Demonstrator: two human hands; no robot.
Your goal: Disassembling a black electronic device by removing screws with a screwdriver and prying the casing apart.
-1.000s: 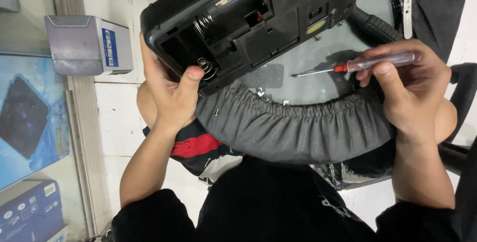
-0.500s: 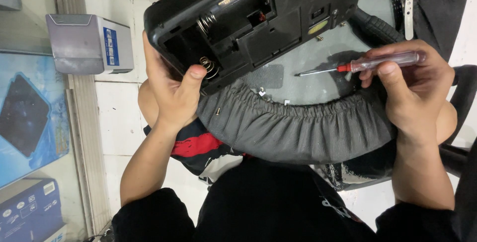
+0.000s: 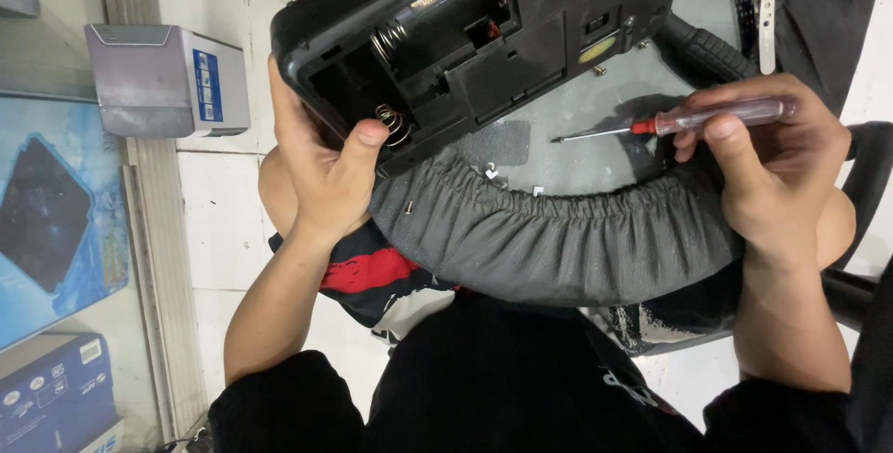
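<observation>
Left hand (image 3: 321,169) clamps black device (image 3: 484,34), battery bay up for access; right hand (image 3: 767,165) right of device pinches screwdriver (image 3: 670,123), tip poised.

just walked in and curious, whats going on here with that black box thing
A person holds a black device with its back facing up. The left hand grips its lower corner, thumb by a spring of the open battery compartment. The right hand holds a small screwdriver with a clear handle and red collar, tip clear of the device. Both are above a round grey stool seat with a few small loose parts on it.
</observation>
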